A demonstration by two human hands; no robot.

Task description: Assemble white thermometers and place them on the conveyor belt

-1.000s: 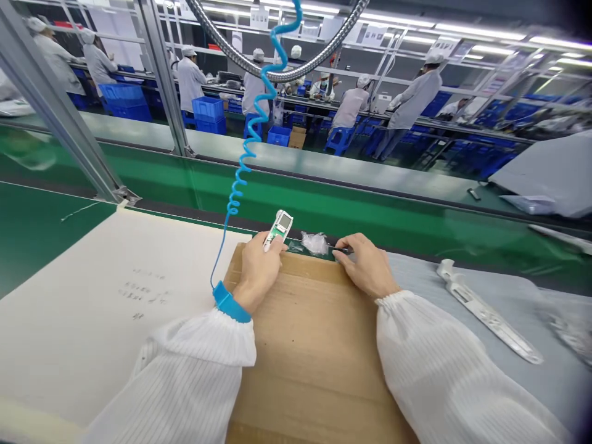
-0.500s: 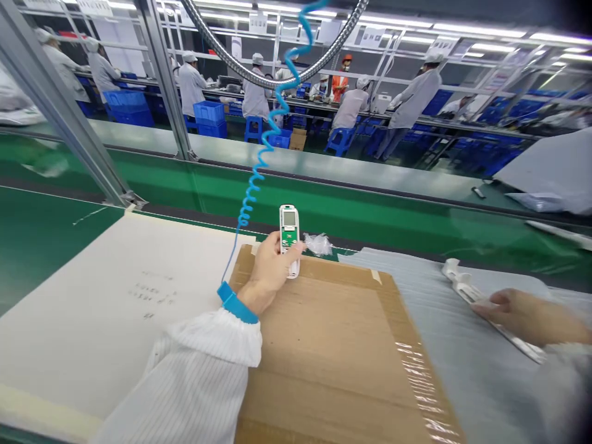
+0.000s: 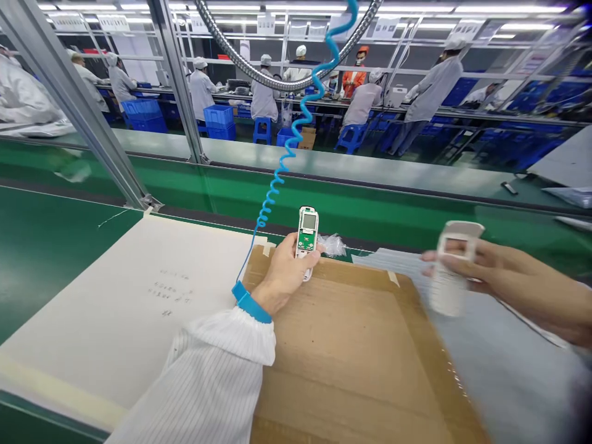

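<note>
Right hand [image 3: 513,280] has lifted a white plastic housing [image 3: 451,271] off the grey foam sheet [image 3: 504,382] — fingers curled round it, blurred; left hand [image 3: 284,274] grips white unit w/ green PCB [image 3: 308,237], fingers closed, over cardboard sheet [image 3: 356,351].

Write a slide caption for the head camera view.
Left hand holds a device with a green circuit board above a cardboard sheet; right hand holds a white plastic cover.

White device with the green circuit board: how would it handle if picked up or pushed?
The white device looks stiff, standing straight in the left hand. Its bare green circuit board is probably delicate. Its narrow body may tip if stood on end.
</note>
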